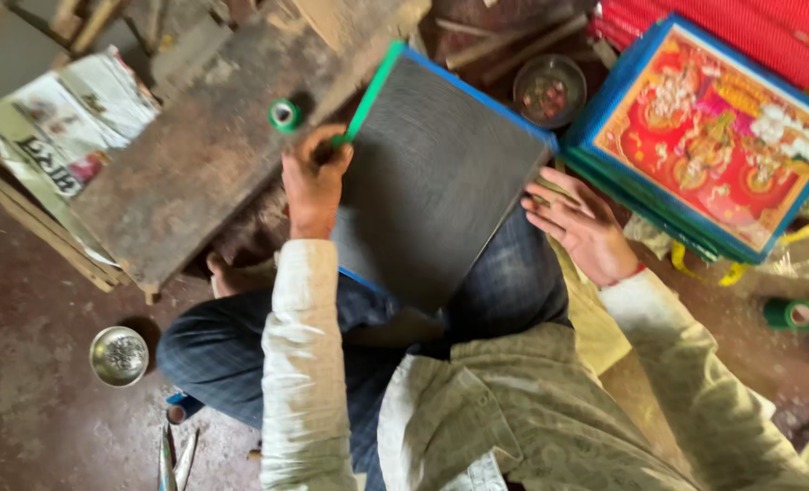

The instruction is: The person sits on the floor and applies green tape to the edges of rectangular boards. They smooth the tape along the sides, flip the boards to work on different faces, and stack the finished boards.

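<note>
Seen from above, a seated person works over a dark board [432, 177] resting tilted on the lap at the centre of the frame.

At far left lie one folded newspaper [68, 127] and, lower down, one small metal bowl [119, 355] on the floor. A worn wooden plank [195, 145] slants across the upper left, with one green tape roll [284, 115] on it.

The left hand [313, 182] has its fingers curled tight, pinching the near end of a green tape strip [368, 91] — the strip runs up and right from the fingertips along the board's upper-left edge. This hand is the nearer one to the strip.

The right hand [582, 223] lies flat with fingers spread on the board's right edge.

Further right: one round dish [550, 89], one stack of blue-edged pictures [704, 136] at upper right, and a second green tape roll [791, 314] — two rolls in all.
</note>
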